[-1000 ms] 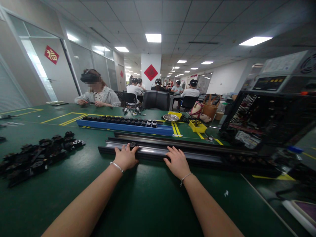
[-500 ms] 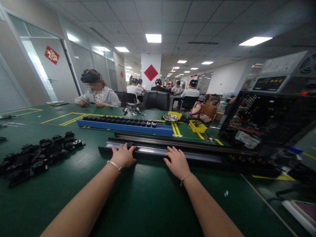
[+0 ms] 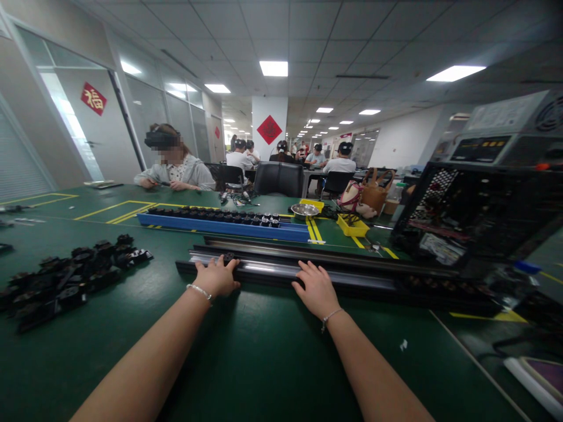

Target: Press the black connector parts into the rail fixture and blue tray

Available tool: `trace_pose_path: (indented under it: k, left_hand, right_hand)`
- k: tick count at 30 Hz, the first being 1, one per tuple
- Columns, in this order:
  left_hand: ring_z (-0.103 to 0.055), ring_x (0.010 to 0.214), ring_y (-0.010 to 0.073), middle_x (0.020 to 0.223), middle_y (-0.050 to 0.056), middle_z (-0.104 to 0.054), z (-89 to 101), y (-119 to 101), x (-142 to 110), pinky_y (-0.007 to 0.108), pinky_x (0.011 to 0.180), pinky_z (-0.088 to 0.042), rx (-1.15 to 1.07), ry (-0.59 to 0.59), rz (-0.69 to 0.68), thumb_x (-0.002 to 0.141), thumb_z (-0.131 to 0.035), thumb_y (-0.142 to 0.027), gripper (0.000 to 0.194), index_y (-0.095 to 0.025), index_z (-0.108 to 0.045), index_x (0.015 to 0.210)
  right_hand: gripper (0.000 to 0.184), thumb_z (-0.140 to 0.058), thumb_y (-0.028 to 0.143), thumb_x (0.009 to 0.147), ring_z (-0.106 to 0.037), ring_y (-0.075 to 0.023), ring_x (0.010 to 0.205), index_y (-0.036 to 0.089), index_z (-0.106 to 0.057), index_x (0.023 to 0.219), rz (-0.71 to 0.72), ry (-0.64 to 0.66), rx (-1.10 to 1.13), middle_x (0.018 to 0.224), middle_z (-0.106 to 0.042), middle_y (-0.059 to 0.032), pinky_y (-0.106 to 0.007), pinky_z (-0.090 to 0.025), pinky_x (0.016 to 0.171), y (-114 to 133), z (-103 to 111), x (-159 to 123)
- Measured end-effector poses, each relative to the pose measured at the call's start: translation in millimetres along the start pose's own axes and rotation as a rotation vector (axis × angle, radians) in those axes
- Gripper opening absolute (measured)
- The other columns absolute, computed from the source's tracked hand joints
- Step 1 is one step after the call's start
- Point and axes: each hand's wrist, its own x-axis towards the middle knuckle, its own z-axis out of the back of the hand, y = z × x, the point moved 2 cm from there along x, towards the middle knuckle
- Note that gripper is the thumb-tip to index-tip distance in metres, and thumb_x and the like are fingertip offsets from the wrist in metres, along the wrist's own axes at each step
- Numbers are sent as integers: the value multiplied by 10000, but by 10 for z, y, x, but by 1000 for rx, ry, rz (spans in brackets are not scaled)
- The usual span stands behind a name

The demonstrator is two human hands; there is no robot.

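A long black rail (image 3: 268, 269) with a shiny channel lies crosswise in front of me. My left hand (image 3: 216, 276) is at its left part, fingers around a small black part (image 3: 229, 258) sitting in the channel; the fingers partly hide it. My right hand (image 3: 317, 287) rests on the rail further right, its fingers stretched out and holding nothing. Just behind lies a second dark rail (image 3: 264, 249). At the rail's right end, several small parts (image 3: 444, 285) sit in a row.
Many loose black parts (image 3: 88, 269) lie at left. Behind the rails stands a blue rail (image 3: 220, 230) filled with black parts. A metal bowl (image 3: 304, 210), a yellow bin (image 3: 352, 225) and an open computer case (image 3: 479, 217) are to the right. A person (image 3: 173, 164) sits across the table.
My left hand has shifted slightly left along the rail, and the small black part has moved left with it. My right hand has stayed in place.
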Motion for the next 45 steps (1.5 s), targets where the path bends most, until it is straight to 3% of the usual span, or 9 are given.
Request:
trace_pose_path:
  k: [34, 40, 45]
  left_hand:
    - [-219, 1322, 415, 1488, 98, -249, 78, 359, 54, 728, 959, -126, -49, 83, 71, 732, -445, -575, 711, -358, -289, 1391]
    - [-291, 1286, 421, 1437, 138, -347, 62, 389, 73, 742, 927, -163, -49, 30, 48, 732, -456, -564, 679, -337, -354, 1364]
    - [-284, 1290, 421, 1443, 133, -337, 66, 409, 80, 746, 924, -164, -48, 42, 52, 732, -449, -569, 680, -342, -349, 1366]
  right_hand:
    - [213, -506, 322, 820, -393, -250, 1270, 222, -658, 931, 2, -8, -2, 1333, -503, -44, -458, -279, 1033, 0, -8, 3]
    - [209, -516, 322, 818, -396, -248, 1267, 220, -657, 932, 6, -4, -8, 1334, -501, -55, -461, -284, 1028, 0, -14, -1]
    - [209, -513, 318, 816, -402, -251, 1263, 223, -659, 933, 11, -14, -5, 1330, -505, -53, -463, -286, 1028, -4, -20, 2]
